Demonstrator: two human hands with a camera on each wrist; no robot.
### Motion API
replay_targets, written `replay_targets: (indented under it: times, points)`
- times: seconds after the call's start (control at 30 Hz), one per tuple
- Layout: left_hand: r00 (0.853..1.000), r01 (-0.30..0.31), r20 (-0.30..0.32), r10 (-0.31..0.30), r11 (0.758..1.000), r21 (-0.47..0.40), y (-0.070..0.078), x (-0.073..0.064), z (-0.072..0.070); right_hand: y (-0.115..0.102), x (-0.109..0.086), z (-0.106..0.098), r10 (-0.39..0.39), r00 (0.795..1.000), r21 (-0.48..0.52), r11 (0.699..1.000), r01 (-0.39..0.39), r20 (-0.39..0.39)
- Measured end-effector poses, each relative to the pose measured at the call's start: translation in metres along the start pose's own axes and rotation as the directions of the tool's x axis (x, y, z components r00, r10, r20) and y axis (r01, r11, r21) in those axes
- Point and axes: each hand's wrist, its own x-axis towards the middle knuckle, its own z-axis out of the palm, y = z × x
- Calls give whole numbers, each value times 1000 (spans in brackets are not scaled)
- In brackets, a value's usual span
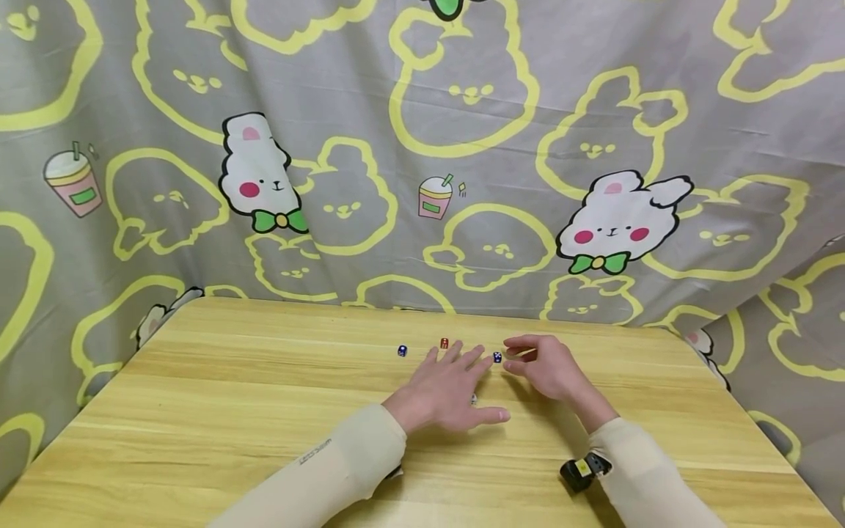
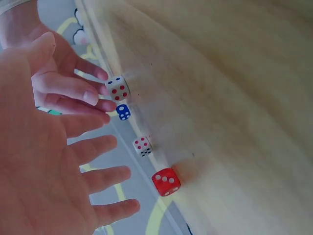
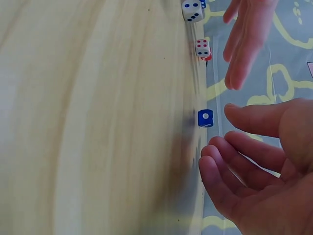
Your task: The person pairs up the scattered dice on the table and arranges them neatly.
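Note:
My left hand (image 1: 455, 396) is spread flat with fingers apart, palm toward the table, holding nothing. Partly hidden beside its thumb is a white die (image 1: 473, 399). Past its fingertips stands a red die (image 1: 444, 342), with a blue die (image 1: 402, 350) farther left. My right hand (image 1: 544, 367) has loosely bent fingers, thumb apart from them, with nothing between. Just left of its fingertips sits another blue die (image 1: 497, 357). In the left wrist view, two white dice, one larger (image 2: 117, 88) and one smaller (image 2: 143, 146), line up with a blue and a red one.
The dice stand on a light wood-grain table (image 1: 231, 381). A grey curtain (image 1: 370, 95) with cartoon prints hangs along its far edge and both sides. A small black camera (image 1: 577, 473) is strapped at the right wrist.

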Motion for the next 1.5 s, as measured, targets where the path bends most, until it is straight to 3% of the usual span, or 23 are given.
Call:
replay_targets:
  times: [0.6,1.03,1.5]
  points:
    - [999,-5,47,4,1000,5,8,18,3,4,17,9,58,998,-20,998,-58,-13]
    - [997,12,78,-15,999,41,8,20,4,2,20,13,65,998,-19,998,-66,-14]
    - [996,21,86,-22,1000,10,4,18,0,2,15,11,48,999,-29,998,-48,-11]
